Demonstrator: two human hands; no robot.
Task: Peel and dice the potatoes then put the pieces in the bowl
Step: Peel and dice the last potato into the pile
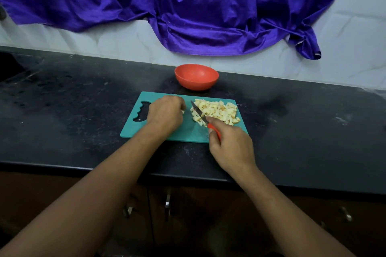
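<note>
My left hand (166, 113): curled on a last potato bit (183, 112), steadying it. My right hand (231, 144): grips knife (200, 113), blade against diced pile (218, 111) on board (188, 132). Red bowl (196, 76): far side, unfilled.

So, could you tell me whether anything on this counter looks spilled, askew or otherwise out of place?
Nothing is spilled: the diced potato sits heaped on the cutting board, and the bowl stands upright behind it. The one oddity is a purple cloth sagging unevenly down the wall tiles.
</note>
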